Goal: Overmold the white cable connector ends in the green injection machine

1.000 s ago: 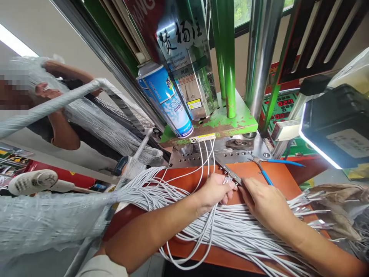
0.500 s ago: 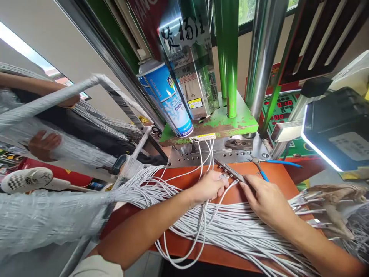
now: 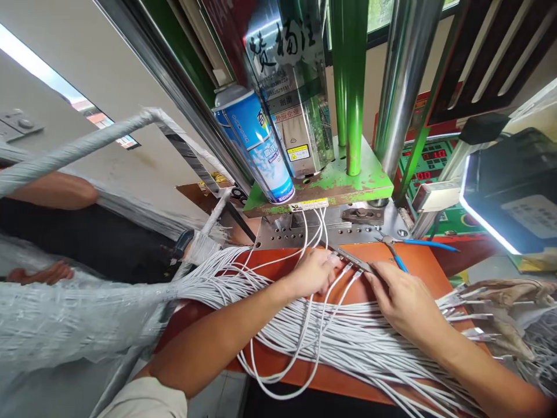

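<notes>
My right hand (image 3: 402,293) grips the near end of a narrow metal bar (image 3: 353,259) with slots along its side. Two white cables run from this bar, each ending at it in a small plug (image 3: 357,273). Farther along the bar, my left hand (image 3: 314,271) is closed in a pinch around a cable's clear plug (image 3: 334,257), held against the slots; its fingers partly cover it. Below both hands, a thick bundle of white cables (image 3: 348,348) spreads over the orange-brown tabletop (image 3: 418,264).
Blue-handled pliers (image 3: 429,244) lie beyond my right hand. Behind stands a green press plate (image 3: 361,180) bearing a blue spray can (image 3: 256,145). A lamp (image 3: 513,191) is at right. On the left are a wrapped frame (image 3: 73,154) and another person's arm (image 3: 52,188).
My left hand has shifted slightly left and up along the bar. A second cable's plug now shows at the bar, clear of my fingers. The other person's arms at left have moved lower.
</notes>
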Demonstrator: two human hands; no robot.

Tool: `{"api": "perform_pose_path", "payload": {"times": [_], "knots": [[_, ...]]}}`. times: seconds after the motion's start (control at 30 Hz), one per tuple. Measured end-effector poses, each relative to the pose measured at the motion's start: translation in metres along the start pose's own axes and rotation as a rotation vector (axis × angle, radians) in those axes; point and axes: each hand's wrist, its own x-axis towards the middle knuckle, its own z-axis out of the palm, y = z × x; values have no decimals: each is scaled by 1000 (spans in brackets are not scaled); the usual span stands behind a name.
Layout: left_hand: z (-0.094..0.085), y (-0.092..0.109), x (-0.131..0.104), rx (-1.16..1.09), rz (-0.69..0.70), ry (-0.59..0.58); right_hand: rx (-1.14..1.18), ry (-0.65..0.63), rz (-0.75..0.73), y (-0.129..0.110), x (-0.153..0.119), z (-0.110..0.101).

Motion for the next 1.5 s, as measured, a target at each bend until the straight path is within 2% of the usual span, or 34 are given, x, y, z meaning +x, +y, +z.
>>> {"api": "perform_pose_path", "payload": {"times": [0.07,0.1,0.23,0.43,0.67,0.87,0.93,1.07,1.1,1.17,1.33,1.5], "knots": [[-6,-3,-3,46,61,160,11,7,4,-1,0,0],[-8,-4,-4,38,58,184,10,4,0,-1,0,0],[-12,-1,-3,-34,-70,42,-25,3,-28,0,1,1],[-15,8,2,-94,-129,-88,-41,-4,-56,1,1,2],[-10,10,6,-127,-176,-133,100,-90,-157,3,2,-4],[-7,0,9,-63,-147,-132,48,-76,-169,2,0,-4],[-11,-2,5,44,-95,-66,3,-25,-147,1,-1,-2],[-21,-1,-6,261,51,282,-38,6,-110,0,-2,0],[-23,-1,-8,251,46,312,-37,-2,-110,1,-2,0],[-26,0,-10,199,-9,274,-31,-15,-109,2,-1,0],[-28,5,-5,84,-138,90,-17,-21,-107,4,-1,1],[-30,8,0,27,-160,74,-12,-39,-138,2,0,2]]}}
